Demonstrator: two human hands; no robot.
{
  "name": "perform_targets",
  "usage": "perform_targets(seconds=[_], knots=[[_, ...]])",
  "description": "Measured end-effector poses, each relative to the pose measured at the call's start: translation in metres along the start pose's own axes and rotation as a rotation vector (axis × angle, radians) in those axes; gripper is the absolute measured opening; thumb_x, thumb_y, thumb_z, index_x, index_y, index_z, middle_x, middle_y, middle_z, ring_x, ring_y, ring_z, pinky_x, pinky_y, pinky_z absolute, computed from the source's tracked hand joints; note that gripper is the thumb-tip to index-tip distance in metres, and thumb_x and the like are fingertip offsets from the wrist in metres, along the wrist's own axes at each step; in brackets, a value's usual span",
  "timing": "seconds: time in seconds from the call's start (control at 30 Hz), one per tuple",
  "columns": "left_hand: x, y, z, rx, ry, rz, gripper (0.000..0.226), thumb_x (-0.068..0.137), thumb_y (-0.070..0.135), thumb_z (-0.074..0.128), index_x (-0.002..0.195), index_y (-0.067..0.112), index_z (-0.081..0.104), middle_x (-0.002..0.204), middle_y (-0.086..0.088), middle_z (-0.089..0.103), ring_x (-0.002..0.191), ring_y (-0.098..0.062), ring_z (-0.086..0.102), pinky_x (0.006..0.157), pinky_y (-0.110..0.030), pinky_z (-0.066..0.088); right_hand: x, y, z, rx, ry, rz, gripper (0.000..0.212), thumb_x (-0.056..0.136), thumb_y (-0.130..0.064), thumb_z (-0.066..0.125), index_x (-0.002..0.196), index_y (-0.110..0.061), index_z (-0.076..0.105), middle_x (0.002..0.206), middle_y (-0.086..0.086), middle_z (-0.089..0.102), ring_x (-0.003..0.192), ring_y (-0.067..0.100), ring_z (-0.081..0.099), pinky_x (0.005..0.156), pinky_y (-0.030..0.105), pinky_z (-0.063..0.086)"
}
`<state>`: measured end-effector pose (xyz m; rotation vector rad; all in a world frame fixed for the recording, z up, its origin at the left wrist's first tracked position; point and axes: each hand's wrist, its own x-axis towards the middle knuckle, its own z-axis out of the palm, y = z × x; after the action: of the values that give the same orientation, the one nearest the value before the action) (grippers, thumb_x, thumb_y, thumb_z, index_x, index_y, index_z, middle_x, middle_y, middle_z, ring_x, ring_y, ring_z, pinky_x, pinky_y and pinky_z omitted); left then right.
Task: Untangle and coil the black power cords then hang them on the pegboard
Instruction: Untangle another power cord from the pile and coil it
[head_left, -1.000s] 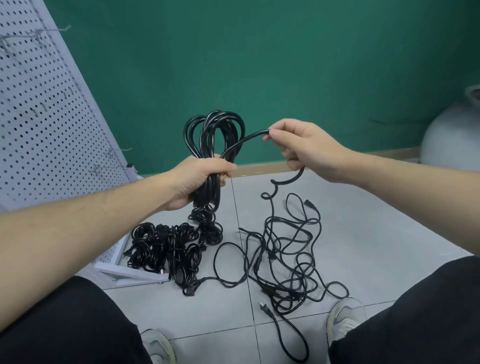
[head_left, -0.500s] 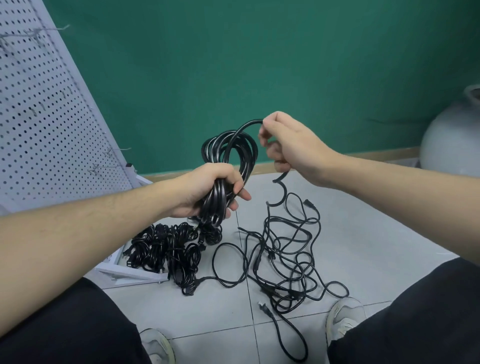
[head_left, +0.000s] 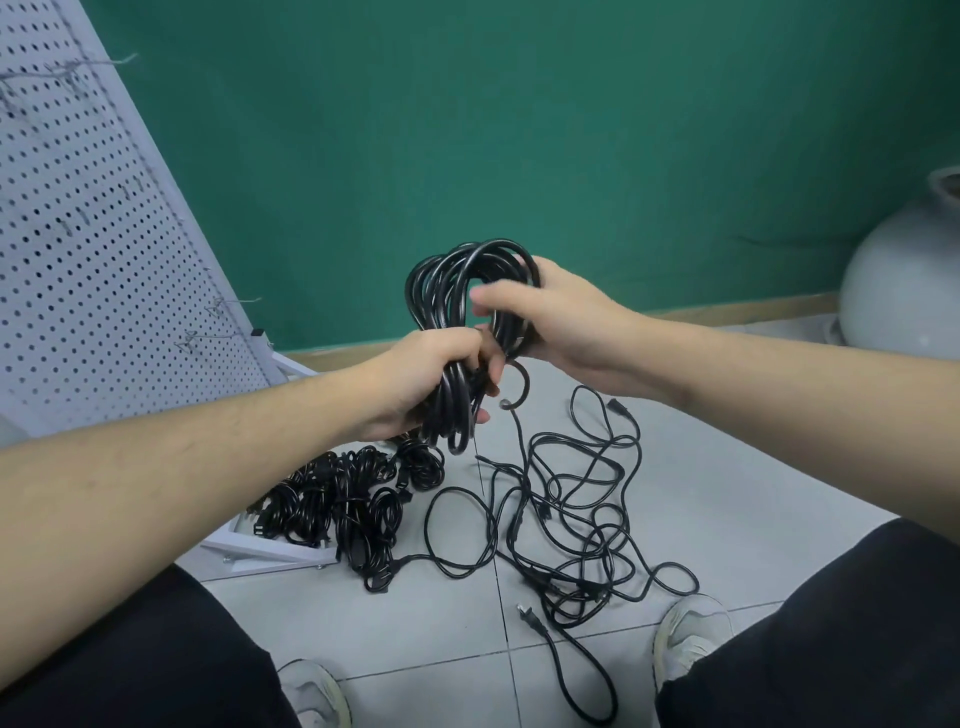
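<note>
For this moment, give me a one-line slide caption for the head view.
Left hand grips a black cord coil while right hand lays on another loop.

Glossy black cords (head_left: 566, 519) lie on pale grey tiles (head_left: 727, 483), beside a white dotted pegboard (head_left: 78, 234) and teal wall (head_left: 519, 130).

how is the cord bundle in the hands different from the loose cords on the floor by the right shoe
The held bundle is wound into tight stacked loops; the loose cords sprawl in a wide open tangle. The bundle is up in the air, gripped by the left hand and right hand; the loose cords lie flat on the tiles. Both are black power cord.
</note>
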<state>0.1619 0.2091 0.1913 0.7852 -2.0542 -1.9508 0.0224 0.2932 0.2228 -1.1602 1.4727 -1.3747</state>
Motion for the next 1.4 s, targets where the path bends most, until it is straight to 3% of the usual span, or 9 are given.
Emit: perform_targets(seconds=[0.2, 0.37, 0.53, 0.7, 0.9, 1.03, 1.17, 1.3, 1.4], knots=[[-0.006, 0.007, 0.001, 0.006, -0.117, 0.044, 0.023, 0.069, 0.017, 0.044, 0.068, 0.015, 0.068, 0.086, -0.013, 0.064, 0.059, -0.018, 0.05, 0.048, -0.023, 0.043, 0.008, 0.002, 0.001, -0.135, 0.124, 0.011, 0.023, 0.102, -0.018, 0.053, 0.081, -0.017, 0.045, 0.073, 0.002, 0.047, 0.065, 0.02, 0.053, 0.058, 0.033, 0.04], [-0.003, 0.008, 0.002, -0.13, -0.271, 0.043, 0.03, 0.07, 0.013, 0.041, 0.071, 0.01, 0.071, 0.097, -0.023, 0.068, 0.099, -0.038, 0.068, 0.077, -0.037, 0.052, 0.011, -0.002, -0.01, -0.108, 0.025, 0.039, 0.016, 0.104, -0.024, 0.051, 0.09, -0.018, 0.045, 0.063, -0.007, 0.051, 0.062, 0.016, 0.053, 0.065, 0.029, 0.042], [-0.003, 0.004, 0.01, -0.217, -0.222, 0.033, 0.029, 0.069, 0.011, 0.044, 0.074, 0.009, 0.072, 0.079, -0.014, 0.054, 0.071, -0.028, 0.06, 0.093, -0.051, 0.058, 0.013, 0.008, -0.008, -0.016, 0.045, 0.04, 0.015, 0.104, -0.032, 0.052, 0.103, -0.018, 0.052, 0.071, -0.004, 0.055, 0.063, 0.014, 0.05, 0.065, 0.028, 0.042], [-0.001, 0.014, 0.015, -0.286, -0.048, 0.132, 0.023, 0.065, 0.013, 0.055, 0.074, 0.011, 0.076, 0.075, -0.011, 0.055, 0.068, -0.024, 0.056, 0.08, -0.045, 0.059, 0.008, 0.026, -0.01, 0.022, -0.133, 0.225, 0.08, 0.091, -0.078, 0.033, 0.117, -0.008, 0.062, 0.067, 0.002, 0.053, 0.062, 0.016, 0.052, 0.08, 0.036, 0.053], [-0.001, 0.024, 0.009, -0.419, 0.077, 0.258, 0.04, 0.084, 0.005, 0.041, 0.084, 0.012, 0.08, 0.076, -0.007, 0.056, 0.068, -0.024, 0.058, 0.074, -0.039, 0.058, -0.005, 0.046, -0.019, -0.178, -0.399, 0.357, 0.09, 0.069, -0.084, 0.016, 0.102, -0.011, 0.058, 0.106, 0.005, 0.077, 0.112, 0.023, 0.07, 0.113, 0.048, 0.042], [0.002, 0.027, 0.005, -0.414, 0.171, 0.274, 0.047, 0.09, 0.002, 0.035, 0.087, 0.013, 0.08, 0.074, -0.007, 0.049, 0.059, -0.021, 0.046, 0.061, -0.033, 0.047, -0.012, 0.041, -0.021, -0.206, -0.496, 0.397, 0.049, 0.088, -0.059, 0.048, 0.084, -0.01, 0.048, 0.072, 0.007, 0.069, 0.099, 0.036, 0.07, 0.099, 0.043, 0.053], [0.005, 0.031, -0.011, -0.295, 0.366, 0.215, 0.035, 0.071, 0.023, 0.063, 0.097, 0.007, 0.078, 0.075, -0.005, 0.048, 0.064, -0.021, 0.043, 0.067, -0.036, 0.039, -0.011, 0.039, -0.028, -0.241, -0.429, 0.339, 0.031, 0.097, -0.03, 0.061, 0.074, -0.016, 0.046, 0.061, 0.001, 0.052, 0.065, 0.02, 0.055, 0.076, 0.033, 0.051], [0.006, 0.033, -0.022, -0.141, 0.559, 0.093, 0.018, 0.072, 0.029, 0.077, 0.056, 0.024, 0.069, 0.081, -0.004, 0.049, 0.073, -0.027, 0.045, 0.068, -0.032, 0.042, -0.01, 0.029, -0.028, -0.533, -0.466, 0.186, 0.026, 0.098, -0.024, 0.063, 0.075, -0.015, 0.055, 0.073, -0.001, 0.071, 0.074, 0.015, 0.062, 0.075, 0.029, 0.043], [0.01, 0.028, -0.029, -0.03, 0.629, 0.036, 0.018, 0.08, 0.028, 0.072, 0.062, 0.031, 0.075, 0.087, 0.001, 0.053, 0.074, -0.021, 0.051, 0.068, -0.031, 0.044, -0.011, 0.026, -0.024, -0.669, -0.527, 0.151, 0.022, 0.099, -0.027, 0.063, 0.085, -0.016, 0.05, 0.068, 0.002, 0.069, 0.077, 0.02, 0.07, 0.078, 0.03, 0.045]])
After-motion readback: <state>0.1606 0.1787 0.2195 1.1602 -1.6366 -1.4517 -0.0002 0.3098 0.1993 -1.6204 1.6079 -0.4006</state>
